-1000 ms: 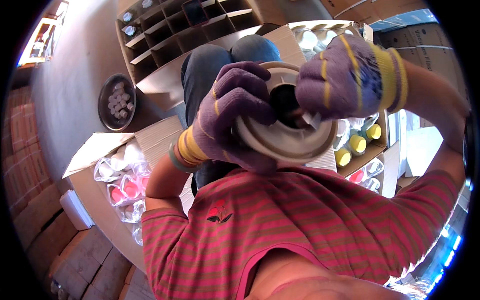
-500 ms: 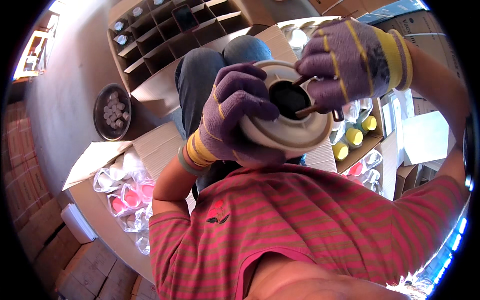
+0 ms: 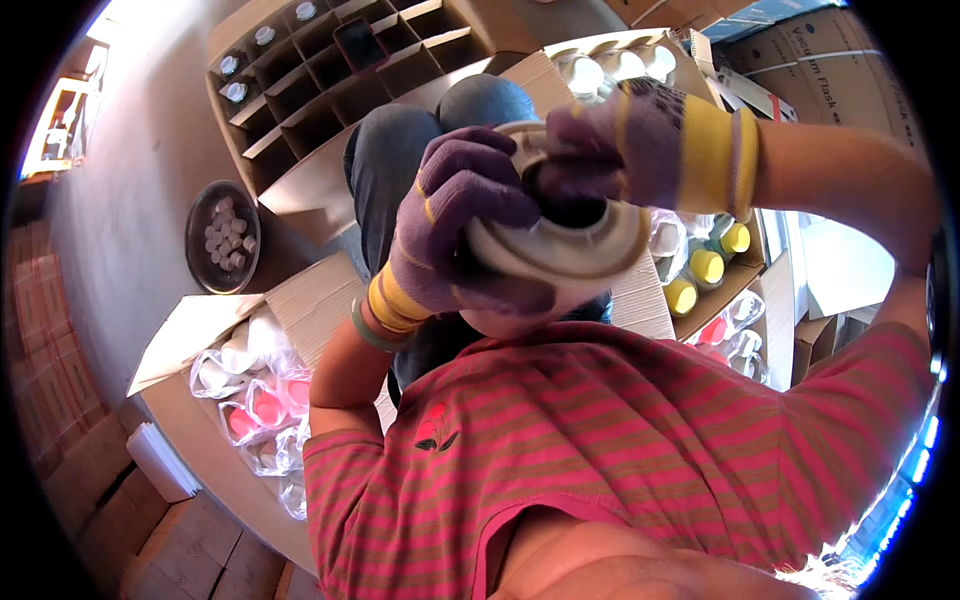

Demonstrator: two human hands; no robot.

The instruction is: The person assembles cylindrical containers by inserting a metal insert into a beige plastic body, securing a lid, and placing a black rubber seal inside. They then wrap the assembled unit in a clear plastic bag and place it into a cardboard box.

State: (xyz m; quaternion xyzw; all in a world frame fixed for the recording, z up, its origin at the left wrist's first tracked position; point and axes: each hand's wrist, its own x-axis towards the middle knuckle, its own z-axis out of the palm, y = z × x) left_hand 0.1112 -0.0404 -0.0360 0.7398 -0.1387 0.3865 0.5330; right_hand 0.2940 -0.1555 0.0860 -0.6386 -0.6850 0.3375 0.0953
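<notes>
While the left hand (image 3: 450, 215) grasps the rim of the round cream piece (image 3: 603, 247) with bent fingers, the right hand (image 3: 625, 150) is over its dark opening (image 3: 582, 213); the right fingers are curled, but they are blurred and hide what is under them, so I cannot tell whether they grasp something. This piece is held in front of the striped shirt (image 3: 600, 430). For good handling, I judge that the left fingers should press the rim evenly, so that the piece does not turn or slip, and that the right hand should go straight at the opening without scraping its edge. As for numbers, I count one such piece and two gloved hands. Left of the piece is one dark bowl (image 3: 197, 258) with pale caps (image 3: 228, 225), maybe a dozen or more, too overlapped for exact counting. Beyond the piece, to its left, one partitioned box (image 3: 310, 190) has four white-topped bottles (image 3: 236, 91) and one phone-like slab (image 3: 360, 45). Beyond the piece, to its right, I see three white round tops (image 3: 625, 66), and directly right of it three yellow caps (image 3: 707, 266). Left of the piece, nearer to the shirt, one open carton (image 3: 310, 305) shows three pink caps (image 3: 268, 408).
</notes>
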